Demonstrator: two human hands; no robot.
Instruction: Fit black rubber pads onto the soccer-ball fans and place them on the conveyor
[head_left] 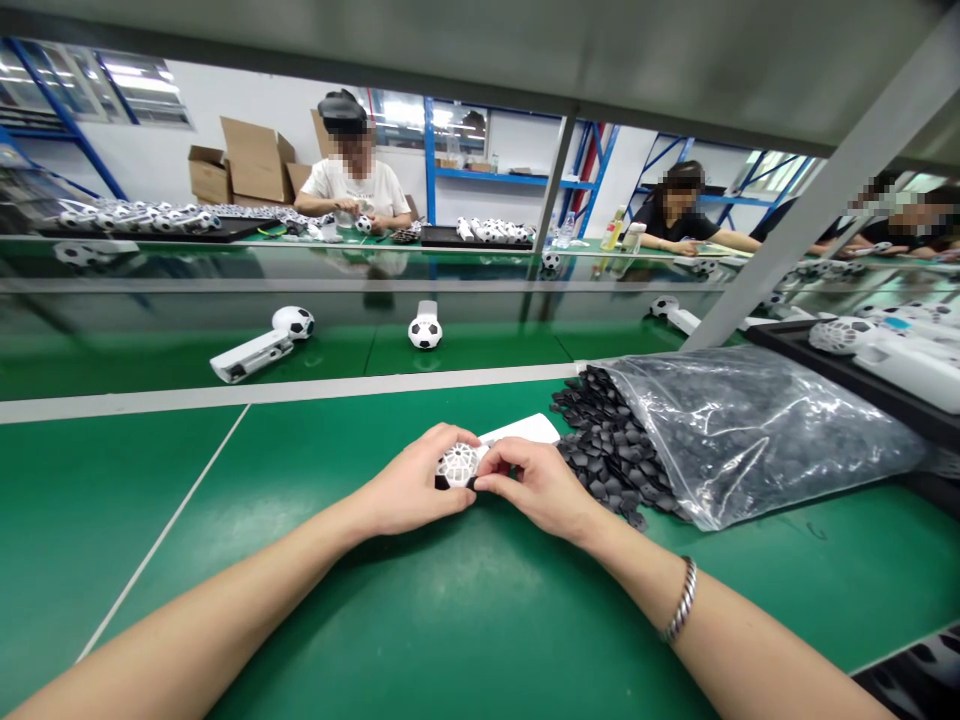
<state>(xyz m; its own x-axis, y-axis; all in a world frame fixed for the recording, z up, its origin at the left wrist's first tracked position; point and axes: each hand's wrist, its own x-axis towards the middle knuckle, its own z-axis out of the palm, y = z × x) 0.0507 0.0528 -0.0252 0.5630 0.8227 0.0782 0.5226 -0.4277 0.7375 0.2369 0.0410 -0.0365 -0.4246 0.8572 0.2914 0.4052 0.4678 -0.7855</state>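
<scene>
Both hands hold a white lattice ball (pixel 458 465) with a few black patches pressed in, on a flat white handle (pixel 525 430) that points away from me. My left hand (pixel 412 480) wraps the ball's left side, and my right hand (pixel 529 487) pinches its right side with the fingertips. The hands hide most of the ball's lower half. Just right of my right hand lies a heap of small black pentagonal pieces (pixel 611 450), spilling from the mouth of a clear plastic bag (pixel 750 435). A twisted silver bangle (pixel 681 600) circles my right wrist.
A green bench mat (pixel 150 500) lies under my arms. A black tray (pixel 825 345) of white ball-topped handles stands at right. Beyond a white strip, finished football-patterned pieces (pixel 292 323) stand on the facing bench. Co-workers (pixel 352 175) sit opposite, behind a glass panel (pixel 300 280) and a grey shelf post (pixel 810 210).
</scene>
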